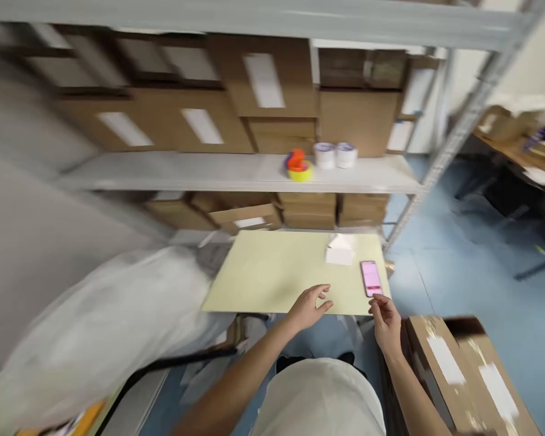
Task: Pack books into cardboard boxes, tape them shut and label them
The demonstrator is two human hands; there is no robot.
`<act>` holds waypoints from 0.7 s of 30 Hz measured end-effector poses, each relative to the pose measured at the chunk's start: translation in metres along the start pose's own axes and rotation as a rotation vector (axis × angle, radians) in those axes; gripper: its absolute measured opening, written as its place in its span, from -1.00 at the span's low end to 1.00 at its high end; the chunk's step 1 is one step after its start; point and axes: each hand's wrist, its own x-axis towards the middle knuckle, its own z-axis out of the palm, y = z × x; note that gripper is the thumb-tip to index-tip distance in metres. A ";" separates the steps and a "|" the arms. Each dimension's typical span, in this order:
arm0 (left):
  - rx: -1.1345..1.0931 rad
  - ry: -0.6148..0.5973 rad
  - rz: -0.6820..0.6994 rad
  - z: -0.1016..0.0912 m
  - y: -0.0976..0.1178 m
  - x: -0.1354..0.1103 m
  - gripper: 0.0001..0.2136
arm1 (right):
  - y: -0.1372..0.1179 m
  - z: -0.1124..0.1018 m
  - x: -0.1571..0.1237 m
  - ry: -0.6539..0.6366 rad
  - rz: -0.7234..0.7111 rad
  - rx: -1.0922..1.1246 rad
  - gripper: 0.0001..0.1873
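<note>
Pink-screened phone (371,277) is laid near the right front corner of the yellow table (263,272), just beside the loosely curled, empty right hand (386,324); the left hand (307,307) is rested, fingers relaxed, at the front edge.

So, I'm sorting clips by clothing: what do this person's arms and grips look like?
Left grip and right grip are ungloved, both forearms bare with no sleeve in view. No watch, band or ring shows, though the picture is blurred. A pale off-white top covers the torso.
</note>
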 end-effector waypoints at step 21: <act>-0.238 0.950 -0.622 -0.161 -0.222 -0.383 -0.58 | -0.020 0.370 -0.199 -1.292 -0.061 -0.259 -0.47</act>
